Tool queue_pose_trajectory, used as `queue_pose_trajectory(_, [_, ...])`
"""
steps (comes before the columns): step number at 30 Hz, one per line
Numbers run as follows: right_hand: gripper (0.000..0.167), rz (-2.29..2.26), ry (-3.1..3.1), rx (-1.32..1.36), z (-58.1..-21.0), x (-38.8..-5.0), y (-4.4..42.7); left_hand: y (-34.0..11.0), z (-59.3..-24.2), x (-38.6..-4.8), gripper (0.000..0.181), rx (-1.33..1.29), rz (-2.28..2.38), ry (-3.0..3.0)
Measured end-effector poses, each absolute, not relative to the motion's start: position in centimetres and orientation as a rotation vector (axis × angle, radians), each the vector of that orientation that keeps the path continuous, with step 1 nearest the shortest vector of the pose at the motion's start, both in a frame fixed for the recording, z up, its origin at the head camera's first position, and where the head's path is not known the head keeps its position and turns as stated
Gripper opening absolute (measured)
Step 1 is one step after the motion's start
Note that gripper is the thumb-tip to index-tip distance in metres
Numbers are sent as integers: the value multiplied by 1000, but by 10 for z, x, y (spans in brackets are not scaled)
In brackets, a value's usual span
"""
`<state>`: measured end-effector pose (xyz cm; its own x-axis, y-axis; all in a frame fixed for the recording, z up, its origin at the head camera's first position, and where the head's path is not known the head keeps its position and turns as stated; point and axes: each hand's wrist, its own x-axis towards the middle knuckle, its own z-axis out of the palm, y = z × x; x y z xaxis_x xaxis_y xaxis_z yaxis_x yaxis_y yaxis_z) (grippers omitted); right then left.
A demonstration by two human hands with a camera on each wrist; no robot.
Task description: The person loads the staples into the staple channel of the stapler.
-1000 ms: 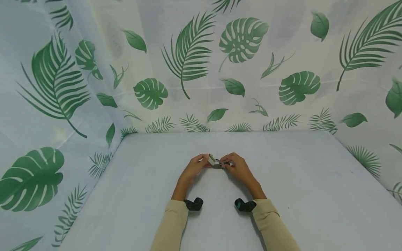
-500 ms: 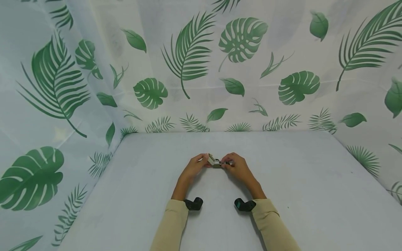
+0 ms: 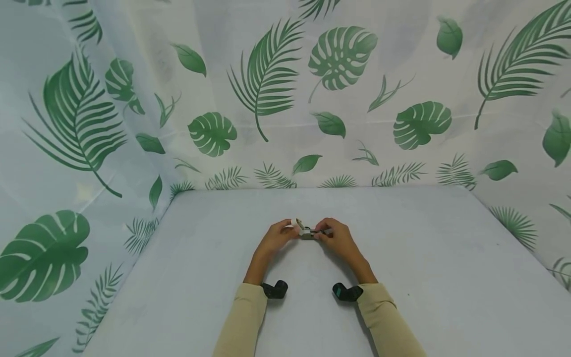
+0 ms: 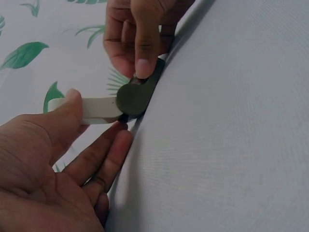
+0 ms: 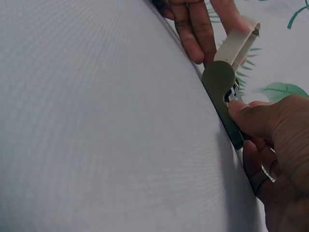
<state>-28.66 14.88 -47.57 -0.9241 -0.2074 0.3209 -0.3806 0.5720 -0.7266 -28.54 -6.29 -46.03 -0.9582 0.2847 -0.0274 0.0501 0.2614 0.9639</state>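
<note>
A small hinged device, which looks like a small stapler, stands near the middle of the table with its arm swung up. Its cream arm meets an olive-green base at a round pivot. My left hand pinches the cream arm, thumb on one face, other fingers close to the pivot. On the opposite side, my right hand pinches the olive base near its far end. Silvery metal parts show inside the hinge; the right fingers hide some of them.
A white-covered table spreads around both hands. Behind it and at the sides hangs a white cloth printed with green leaves. Black wrist cameras sit on both forearms, over beige sleeves.
The cream arm has tilted further left, away from the base, and the left fingers have moved with it. The right hand stays almost where it was. The head view has shifted slightly.
</note>
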Motion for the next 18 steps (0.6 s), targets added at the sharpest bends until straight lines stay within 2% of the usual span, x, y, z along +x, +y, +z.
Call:
queue_pose_trajectory(5, [24,1274,-2629,428,-476,-285,151,-59,-461,-286,33,383,1586,2584])
queue_pose_trajectory(13, [18,1257,-2624,407,-478,-286,153,-48,-456,-288,28,353,1391,2834])
queue_pose_trajectory(18, [18,1266,-2610,397,-478,-285,154,-39,-453,-289,25,456,1275,2956])
